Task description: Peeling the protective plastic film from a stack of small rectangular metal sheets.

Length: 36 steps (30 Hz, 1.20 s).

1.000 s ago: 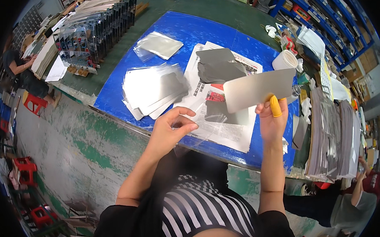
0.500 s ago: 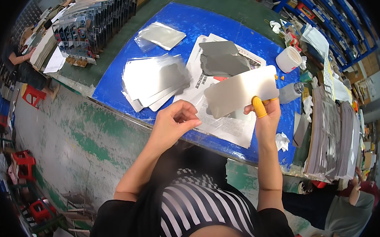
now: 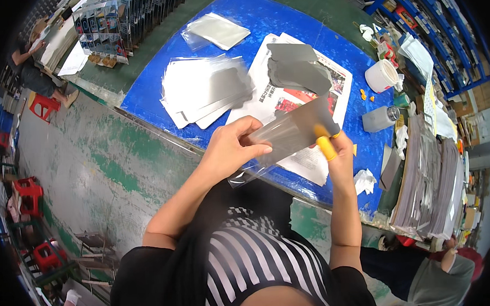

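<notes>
My right hand (image 3: 340,151), with yellow finger cots on some fingers, grips a thin grey metal plate (image 3: 312,118) by its right end. The plate is tilted above the newspaper. A clear plastic sleeve (image 3: 275,143) lies around or against the plate's left part; I cannot tell which. My left hand (image 3: 231,149) pinches the sleeve's left side between thumb and fingers, and a loose film end hangs below. Beyond it is a pile of plates in clear film (image 3: 203,91). Bare grey plates (image 3: 297,67) lie on the newspaper (image 3: 258,94).
The blue table (image 3: 147,83) also bears a stack of clear sleeves (image 3: 219,31), a white tub (image 3: 381,76), a clear bottle (image 3: 379,118) and crumpled tissue (image 3: 364,181). Stacked sheets (image 3: 423,177) stand at right. Other people are at far left and lower right.
The plate has tilted and moved down toward my left hand, where clear film now meets it. My left hand has shifted slightly right and up. The view has shifted a little.
</notes>
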### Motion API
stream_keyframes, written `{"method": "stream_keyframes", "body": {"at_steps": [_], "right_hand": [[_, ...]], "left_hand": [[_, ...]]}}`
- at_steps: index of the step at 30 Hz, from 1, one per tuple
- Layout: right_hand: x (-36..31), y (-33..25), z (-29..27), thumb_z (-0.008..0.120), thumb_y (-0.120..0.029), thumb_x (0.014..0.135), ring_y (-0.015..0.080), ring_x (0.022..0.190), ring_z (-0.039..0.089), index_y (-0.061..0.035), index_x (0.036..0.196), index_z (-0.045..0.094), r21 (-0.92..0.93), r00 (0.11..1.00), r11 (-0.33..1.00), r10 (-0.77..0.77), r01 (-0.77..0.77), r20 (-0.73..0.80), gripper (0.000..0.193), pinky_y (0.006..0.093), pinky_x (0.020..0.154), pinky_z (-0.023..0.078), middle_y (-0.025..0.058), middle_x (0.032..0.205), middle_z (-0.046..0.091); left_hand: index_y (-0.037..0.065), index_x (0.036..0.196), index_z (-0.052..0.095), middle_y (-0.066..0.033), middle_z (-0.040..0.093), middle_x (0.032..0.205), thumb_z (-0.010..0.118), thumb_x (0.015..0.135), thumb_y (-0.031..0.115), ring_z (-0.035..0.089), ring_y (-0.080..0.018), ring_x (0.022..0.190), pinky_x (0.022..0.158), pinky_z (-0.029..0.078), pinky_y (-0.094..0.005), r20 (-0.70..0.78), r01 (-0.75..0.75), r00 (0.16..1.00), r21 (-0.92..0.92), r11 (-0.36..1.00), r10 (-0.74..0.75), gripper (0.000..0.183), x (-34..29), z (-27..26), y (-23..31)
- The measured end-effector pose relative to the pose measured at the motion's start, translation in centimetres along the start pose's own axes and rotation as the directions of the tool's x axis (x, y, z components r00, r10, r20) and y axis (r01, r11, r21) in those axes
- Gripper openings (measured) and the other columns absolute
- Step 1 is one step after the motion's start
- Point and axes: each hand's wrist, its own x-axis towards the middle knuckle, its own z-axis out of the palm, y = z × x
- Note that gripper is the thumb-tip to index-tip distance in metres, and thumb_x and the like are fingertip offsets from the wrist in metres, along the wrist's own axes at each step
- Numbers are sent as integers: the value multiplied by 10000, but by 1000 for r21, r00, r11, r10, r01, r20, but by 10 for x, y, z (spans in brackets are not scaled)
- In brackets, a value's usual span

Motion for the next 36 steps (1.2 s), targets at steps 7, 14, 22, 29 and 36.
{"method": "stream_keyframes", "body": {"at_steps": [7, 14, 22, 29, 36], "right_hand": [[4, -12, 8, 558, -27, 902, 93, 761, 559, -22, 1204, 546, 111, 949, 994, 21, 15, -316, 303, 232, 621, 489, 45, 929, 586], [-12, -1, 18, 654, 42, 780, 145, 800, 610, -21, 1082, 652, -371, 984, 929, -75, 11, -160, 308, 254, 728, 484, 84, 907, 655], [-31, -9, 17, 609, -36, 814, 222, 858, 565, 21, 999, 669, -520, 978, 830, -193, 203, 74, 203, 314, 778, 449, 127, 953, 622], [-11, -6, 30, 683, -172, 808, 162, 872, 562, -14, 1209, 555, -192, 996, 978, -82, 87, 32, 450, 271, 733, 451, 100, 1130, 557], [-9, 5, 22, 642, 40, 827, 114, 840, 611, 27, 1119, 562, -71, 997, 996, 49, -53, -55, 303, 229, 788, 484, 63, 938, 639]], "left_hand": [[-30, 949, 565, -86, 626, 776, 743, 723, 84, 684, -153, 787, 653, 488, -279, -14, -113, 993, 4, 994, 113, 309, 10, 1, -2], [34, 934, 605, -125, 663, 815, 757, 672, 151, 652, -232, 712, 649, 481, -334, 53, -96, 995, 229, 969, 86, 325, 11, -4, 6], [40, 901, 582, -70, 686, 765, 730, 679, 117, 676, -231, 763, 645, 478, -350, 162, -330, 943, 328, 885, 292, 278, 10, 4, -9], [46, 920, 571, -62, 666, 766, 738, 674, 138, 668, -227, 753, 632, 464, -360, 131, -342, 940, 353, 871, 315, 311, 1, -1, -6], [64, 908, 657, -85, 676, 816, 683, 761, 199, 649, -266, 796, 675, 477, -368, 102, -441, 896, 302, 845, 432, 201, -1, -9, -4]]}}
